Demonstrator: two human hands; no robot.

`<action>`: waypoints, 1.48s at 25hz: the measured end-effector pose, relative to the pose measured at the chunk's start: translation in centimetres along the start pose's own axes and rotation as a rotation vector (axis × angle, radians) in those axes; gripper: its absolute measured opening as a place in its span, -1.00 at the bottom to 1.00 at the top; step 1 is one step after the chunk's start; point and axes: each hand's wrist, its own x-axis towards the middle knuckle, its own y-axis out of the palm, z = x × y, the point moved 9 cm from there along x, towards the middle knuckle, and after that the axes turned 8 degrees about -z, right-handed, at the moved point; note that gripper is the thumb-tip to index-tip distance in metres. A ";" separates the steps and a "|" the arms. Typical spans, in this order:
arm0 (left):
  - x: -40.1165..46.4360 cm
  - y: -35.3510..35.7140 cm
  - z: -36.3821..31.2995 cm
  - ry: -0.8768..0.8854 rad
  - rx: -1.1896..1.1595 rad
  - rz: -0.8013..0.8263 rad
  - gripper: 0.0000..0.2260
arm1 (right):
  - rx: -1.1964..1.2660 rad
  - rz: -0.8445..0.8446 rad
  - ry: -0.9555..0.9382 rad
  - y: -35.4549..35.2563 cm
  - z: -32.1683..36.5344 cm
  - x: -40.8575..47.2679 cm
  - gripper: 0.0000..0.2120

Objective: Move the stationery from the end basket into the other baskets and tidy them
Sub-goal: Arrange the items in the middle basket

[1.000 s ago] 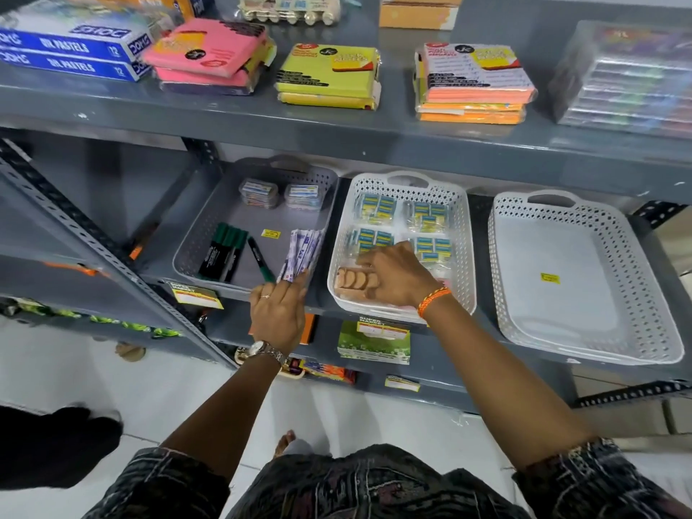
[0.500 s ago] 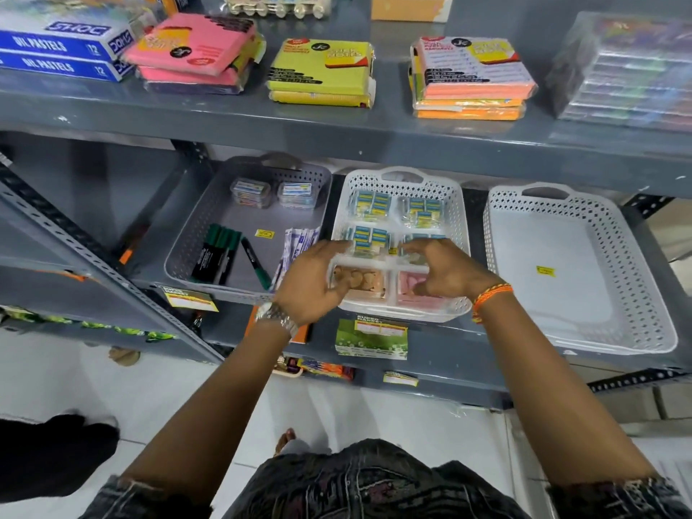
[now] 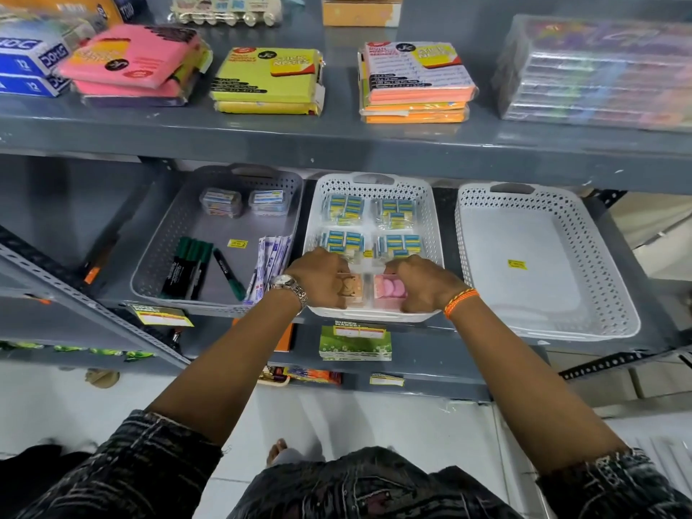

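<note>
We see three perforated plastic baskets side by side on the grey metal shelf [image 3: 374, 144]. The grey basket [image 3: 157, 264] on the left holds two small clear boxes [image 3: 243, 201] at the back, green-capped markers [image 3: 189, 265] lying flat, and a fan of thin paper-wrapped packets [image 3: 271, 262] leaning at its right wall. The middle white basket [image 3: 436, 226] carries four clear packs of blue-and-yellow labelled erasers [image 3: 342, 208] in two rows, and at its front edge two small clear boxes, one with tan round pieces [image 3: 350, 288], one with pink round pieces [image 3: 393, 288]. Our left hand [image 3: 318, 277] curls around the tan box and our right hand [image 3: 423, 280] around the pink one, fingers bent over their outer sides. The end white basket [image 3: 614, 294] on the right shows only a yellow sticker [image 3: 517, 264] on its smooth floor
</note>
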 end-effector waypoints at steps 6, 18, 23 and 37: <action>0.1 -0.2 -0.5 -0.008 0.010 0.014 -0.48 | 0.011 -0.006 -0.008 -0.1 -0.3 0.0 -0.38; 0.3 -0.4 -0.7 0.013 0.098 0.011 -0.60 | 0.050 -0.036 -0.014 -0.2 0.3 -0.4 -0.43; 0.2 -0.2 -1.0 0.030 0.057 0.030 -0.50 | 0.164 0.035 0.037 -0.2 -0.7 -0.6 -0.26; 7.8 -2.4 0.1 0.099 0.260 0.033 -0.30 | 0.031 -0.043 0.107 -3.2 -4.0 6.2 -0.08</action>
